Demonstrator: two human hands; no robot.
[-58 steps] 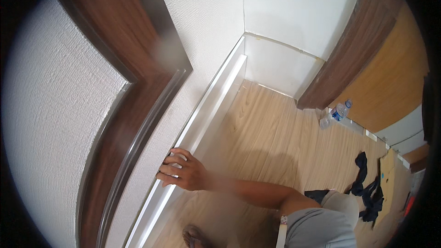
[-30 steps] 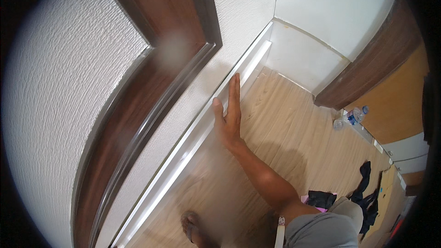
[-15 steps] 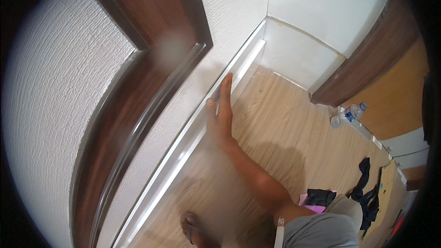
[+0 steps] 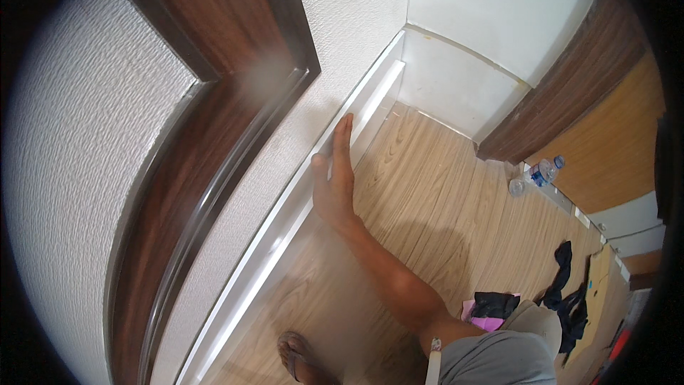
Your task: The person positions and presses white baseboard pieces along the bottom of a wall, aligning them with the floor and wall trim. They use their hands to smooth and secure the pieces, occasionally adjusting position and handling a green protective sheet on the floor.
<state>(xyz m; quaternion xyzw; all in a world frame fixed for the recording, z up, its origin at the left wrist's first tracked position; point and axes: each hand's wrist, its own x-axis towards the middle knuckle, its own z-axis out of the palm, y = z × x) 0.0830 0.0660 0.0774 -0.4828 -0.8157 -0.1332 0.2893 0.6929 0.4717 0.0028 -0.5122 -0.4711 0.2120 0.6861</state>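
Overlapping the white ledge [image 4: 279, 234] from the floor side: your right hand [image 4: 333, 189] — spread wide, thumb apart from straight fingers; contact is hard to judge through the blur.
White ledge: long, double-edged, along the textured wall [image 4: 356, 14], below a dark brown frame [image 4: 214, 21].
Floor [image 4: 420, 171]: pale wood grain; at lower centre, one sandalled foot [image 4: 296, 353].
Right side — clear plastic bottle [image 4: 544, 172] near an orange-brown panel [image 4: 598, 142]; black cloth [image 4: 572, 312] beside a tan board [image 4: 597, 296]; pink-and-black bundle [image 4: 495, 305] near your grey sleeve [image 4: 499, 356].
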